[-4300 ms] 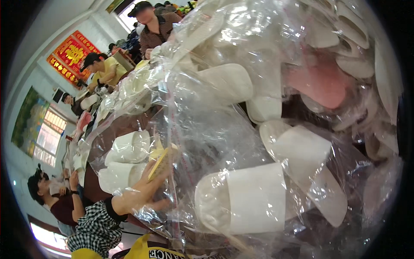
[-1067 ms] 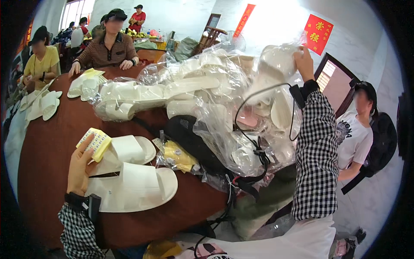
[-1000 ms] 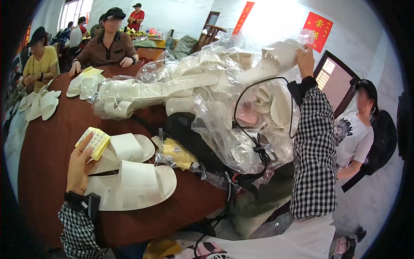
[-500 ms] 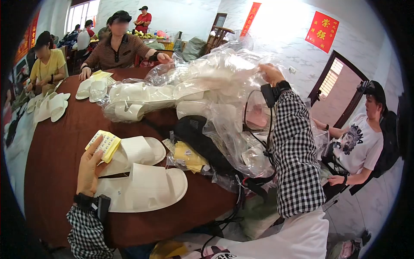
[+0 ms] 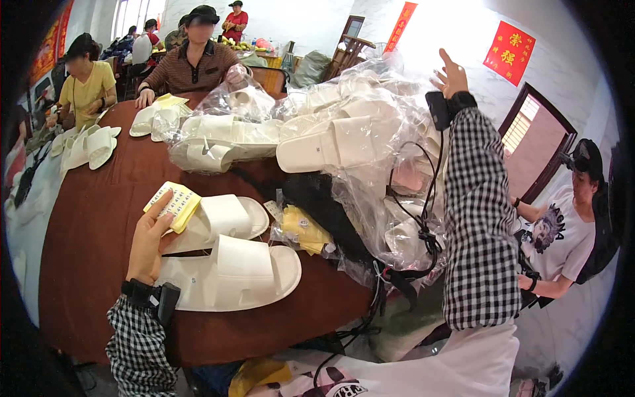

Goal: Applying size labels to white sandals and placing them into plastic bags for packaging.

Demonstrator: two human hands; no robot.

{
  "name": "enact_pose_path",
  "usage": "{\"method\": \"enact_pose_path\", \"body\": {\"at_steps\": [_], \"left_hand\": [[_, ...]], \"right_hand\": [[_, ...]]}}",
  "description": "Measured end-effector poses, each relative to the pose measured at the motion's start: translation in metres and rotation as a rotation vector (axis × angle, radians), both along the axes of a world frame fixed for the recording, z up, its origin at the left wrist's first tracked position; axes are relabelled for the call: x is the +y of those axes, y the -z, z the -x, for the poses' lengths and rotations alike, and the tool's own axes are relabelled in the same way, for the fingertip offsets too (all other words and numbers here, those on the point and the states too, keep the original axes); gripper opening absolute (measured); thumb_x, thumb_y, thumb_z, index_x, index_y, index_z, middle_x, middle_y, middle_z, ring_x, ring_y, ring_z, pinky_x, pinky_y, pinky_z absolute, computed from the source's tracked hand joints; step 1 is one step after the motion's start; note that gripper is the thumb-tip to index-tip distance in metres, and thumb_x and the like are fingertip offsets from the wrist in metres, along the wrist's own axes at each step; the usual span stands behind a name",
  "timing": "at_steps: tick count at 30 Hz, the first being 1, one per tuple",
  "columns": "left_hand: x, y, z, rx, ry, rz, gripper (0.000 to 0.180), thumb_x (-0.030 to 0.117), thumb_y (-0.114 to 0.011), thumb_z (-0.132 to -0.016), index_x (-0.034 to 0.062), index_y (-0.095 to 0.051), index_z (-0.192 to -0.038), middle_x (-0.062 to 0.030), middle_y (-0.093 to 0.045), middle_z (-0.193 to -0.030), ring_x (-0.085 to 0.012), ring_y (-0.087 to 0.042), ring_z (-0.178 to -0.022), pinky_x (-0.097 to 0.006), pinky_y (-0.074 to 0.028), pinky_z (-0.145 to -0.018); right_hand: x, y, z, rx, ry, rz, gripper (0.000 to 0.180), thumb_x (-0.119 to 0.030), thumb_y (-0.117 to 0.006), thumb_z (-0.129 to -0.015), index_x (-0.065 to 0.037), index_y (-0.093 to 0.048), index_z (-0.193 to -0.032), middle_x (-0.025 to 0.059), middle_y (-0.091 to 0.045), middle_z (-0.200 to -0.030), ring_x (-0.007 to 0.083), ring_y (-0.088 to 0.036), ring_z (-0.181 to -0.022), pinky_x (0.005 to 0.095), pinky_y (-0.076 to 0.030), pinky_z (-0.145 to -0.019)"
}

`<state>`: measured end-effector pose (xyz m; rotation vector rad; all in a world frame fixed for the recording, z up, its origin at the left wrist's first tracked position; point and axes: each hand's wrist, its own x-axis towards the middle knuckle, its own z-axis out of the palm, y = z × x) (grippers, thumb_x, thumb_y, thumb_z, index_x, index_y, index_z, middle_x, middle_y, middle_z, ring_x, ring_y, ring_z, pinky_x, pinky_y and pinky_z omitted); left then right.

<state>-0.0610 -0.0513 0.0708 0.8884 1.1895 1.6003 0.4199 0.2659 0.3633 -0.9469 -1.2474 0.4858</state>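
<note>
My left hand grips a wad of yellow label sheets between thumb and fingers. Just right of it, a pair of white slippers lies on the brown tabletop: a nearer slipper and a farther slipper, toes pointing right. My right hand is raised above the far right end of a pile of bagged slippers, its fingers apart and nothing in it. On the front of that pile rests a white slipper.
Across the table, a person in brown handles a bagged slipper. More slippers line the left edge. Another person sits at the right. A black bag, yellow sheets in plastic and a cable lie near the pile.
My right hand has risen from the pile, up and to the right. A white slipper now shows clearly on the pile's front. The person across has lifted a bagged slipper.
</note>
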Motion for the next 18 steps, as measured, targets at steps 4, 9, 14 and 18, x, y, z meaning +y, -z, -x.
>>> {"method": "enact_pose_path", "body": {"at_steps": [4,9,14,18], "left_hand": [[0.022,0.000,-0.025,-0.055,0.114,-0.080,0.045,0.011,-0.052,-0.098,0.0075,-0.048,-0.143,-0.0093,-0.058,-0.129,-0.0128,-0.063,-0.105,-0.029,-0.056,-0.089],[0.002,0.000,-0.009,0.027,0.033,0.017,0.045,0.010,-0.052,-0.098,0.0091,-0.048,-0.143,-0.0096,-0.057,-0.132,-0.0126,-0.062,-0.106,-0.027,-0.055,-0.089],[0.012,-0.007,-0.025,0.000,0.111,-0.022,0.045,0.009,-0.052,-0.098,0.0094,-0.049,-0.143,-0.0093,-0.057,-0.131,-0.0118,-0.062,-0.106,-0.027,-0.056,-0.089],[-0.005,-0.008,-0.010,0.024,0.003,0.028,0.047,0.010,-0.054,-0.097,0.0094,-0.048,-0.144,-0.0075,-0.059,-0.128,-0.0105,-0.061,-0.105,-0.027,-0.053,-0.090]], "right_hand": [[0.020,-0.039,-0.112,-0.912,0.051,0.386,0.115,-0.061,-0.076,-0.071,-0.029,-0.007,-0.158,0.0188,0.005,-0.163,0.0397,0.005,-0.149,0.0700,-0.023,-0.108],[0.023,0.058,0.007,-0.910,0.102,0.853,0.087,-0.064,-0.068,-0.080,-0.009,-0.045,-0.143,0.0196,-0.056,-0.135,0.0336,-0.062,-0.106,0.0396,-0.045,-0.095],[0.065,-0.006,-0.064,-1.297,0.586,-0.432,0.059,-0.036,-0.057,-0.098,-0.001,-0.041,-0.142,0.0115,-0.062,-0.123,0.0210,-0.061,-0.111,0.0310,-0.048,-0.094],[0.003,-0.043,0.041,-0.134,-0.121,-0.690,0.048,-0.026,-0.051,-0.101,-0.002,-0.044,-0.141,0.0169,-0.059,-0.126,0.0217,-0.056,-0.118,0.0330,-0.042,-0.103]]}}
